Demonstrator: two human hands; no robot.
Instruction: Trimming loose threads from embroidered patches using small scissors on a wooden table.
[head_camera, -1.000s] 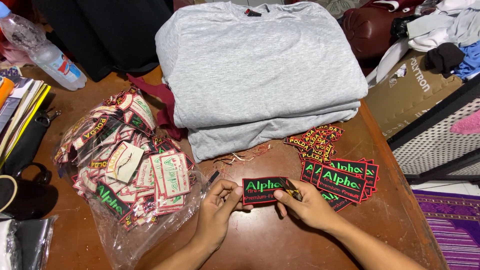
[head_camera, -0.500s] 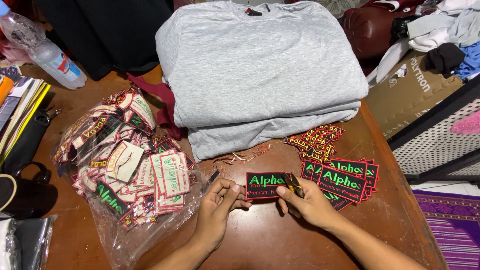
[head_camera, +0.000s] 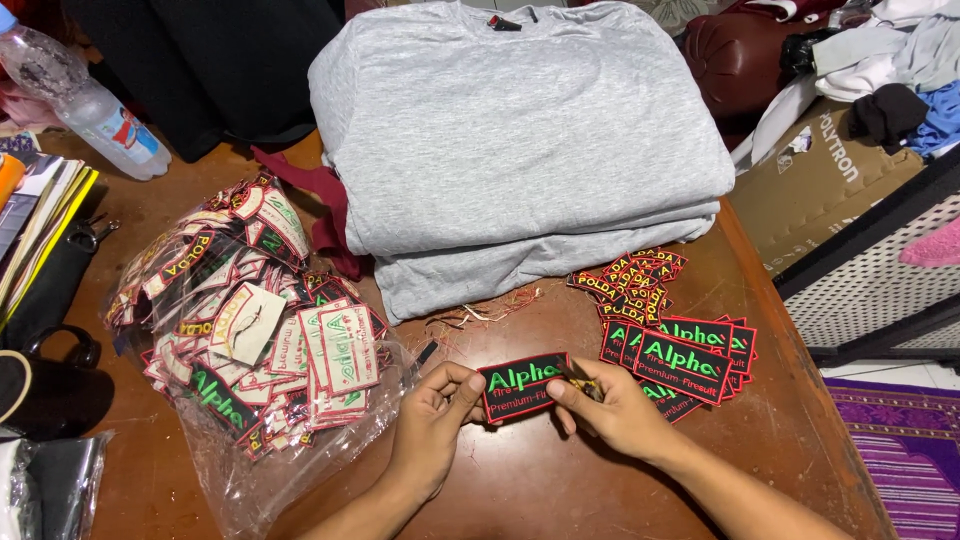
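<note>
A black embroidered patch (head_camera: 522, 384) with green lettering and a red border is pinched between both hands over the wooden table (head_camera: 520, 480). My left hand (head_camera: 432, 428) grips its left end. My right hand (head_camera: 612, 408) holds its right end, and a small dark object is tucked between those fingers. Just right of my right hand lies a small stack of matching black patches (head_camera: 690, 358), with smaller red-and-yellow patches (head_camera: 632, 276) behind them. To the left a clear plastic bag (head_camera: 240, 330) spills several patches.
A pile of folded grey shirts (head_camera: 520, 140) fills the far middle of the table, with loose thread scraps (head_camera: 490, 310) in front. A plastic water bottle (head_camera: 90, 105), books and a black bag (head_camera: 40, 290) sit at the left. A cardboard box (head_camera: 830, 180) and clothes are at the right.
Both hands have lifted the patch slightly and shifted it a little to the right; the right fingers have adjusted their pinch at its right end. The piles stay as they were.
</note>
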